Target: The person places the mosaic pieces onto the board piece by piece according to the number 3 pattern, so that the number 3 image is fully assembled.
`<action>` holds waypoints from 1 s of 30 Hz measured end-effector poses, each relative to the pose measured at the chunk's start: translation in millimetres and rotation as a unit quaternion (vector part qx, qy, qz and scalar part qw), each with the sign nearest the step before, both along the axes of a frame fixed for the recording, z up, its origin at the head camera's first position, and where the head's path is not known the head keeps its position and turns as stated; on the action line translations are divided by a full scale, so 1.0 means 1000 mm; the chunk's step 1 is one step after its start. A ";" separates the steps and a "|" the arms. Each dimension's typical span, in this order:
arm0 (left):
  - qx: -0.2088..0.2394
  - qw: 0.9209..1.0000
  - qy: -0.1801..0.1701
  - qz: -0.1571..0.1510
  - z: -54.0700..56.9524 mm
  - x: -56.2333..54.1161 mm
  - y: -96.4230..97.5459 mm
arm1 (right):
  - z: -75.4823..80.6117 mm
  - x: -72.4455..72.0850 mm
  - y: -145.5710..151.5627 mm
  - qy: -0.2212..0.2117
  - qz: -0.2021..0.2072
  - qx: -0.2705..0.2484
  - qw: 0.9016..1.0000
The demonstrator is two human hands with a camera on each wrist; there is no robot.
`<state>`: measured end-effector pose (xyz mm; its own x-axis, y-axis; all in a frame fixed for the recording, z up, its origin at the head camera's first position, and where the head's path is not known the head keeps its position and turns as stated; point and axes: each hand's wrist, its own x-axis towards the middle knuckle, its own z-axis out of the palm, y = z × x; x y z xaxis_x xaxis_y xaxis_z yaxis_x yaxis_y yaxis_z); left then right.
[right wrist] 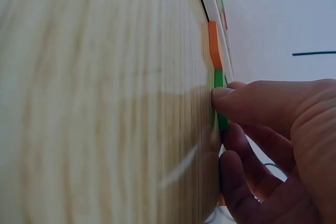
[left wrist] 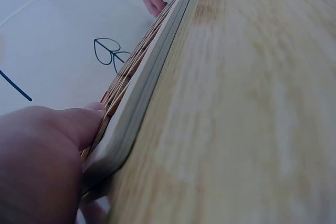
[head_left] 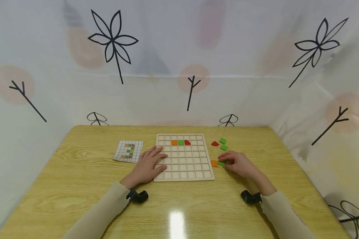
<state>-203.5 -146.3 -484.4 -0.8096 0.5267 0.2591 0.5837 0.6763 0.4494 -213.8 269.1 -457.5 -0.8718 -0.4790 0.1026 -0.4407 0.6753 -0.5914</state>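
My left hand (head_left: 149,166) rests with spread fingers on the left edge of a pale wooden grid board (head_left: 194,175). In the left wrist view its thumb (left wrist: 86,121) lies over the board's rim. Three pieces sit in a row near the top of the grid: an orange square (head_left: 174,142), a green square (head_left: 180,142) and a red quarter-circle (head_left: 187,142). To the right of the board, my right hand (head_left: 237,162) pinches a green square tile (right wrist: 219,80) low at the table. An orange square tile (head_left: 214,163) lies against its left side.
Beyond my right hand lie a loose red piece (head_left: 215,143) and two green tiles, one farther back (head_left: 222,140) and one nearer (head_left: 224,147). Left of the board is a paper card (head_left: 122,156) printed with a coloured grid pattern. A patterned cloth (head_left: 155,99) hangs behind the table.
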 end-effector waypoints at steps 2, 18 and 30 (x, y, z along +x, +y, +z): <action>-0.001 1.000 0.000 0.002 0.000 0.000 0.000 | 0.000 -0.001 0.000 -0.001 -0.001 0.001 1.000; -0.003 1.000 -0.009 0.003 0.000 -0.001 0.000 | 0.003 -0.003 -0.001 -0.003 0.000 0.000 1.000; -0.008 1.000 -0.010 0.005 -0.003 -0.003 -0.001 | 0.002 -0.006 -0.003 -0.011 0.004 -0.008 1.000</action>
<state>-206.8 -147.4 -487.0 -0.8200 0.5225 0.2337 0.5676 0.6896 0.4497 -219.5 265.7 -455.6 -0.8698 -0.4850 0.0910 -0.4328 0.6613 -0.6127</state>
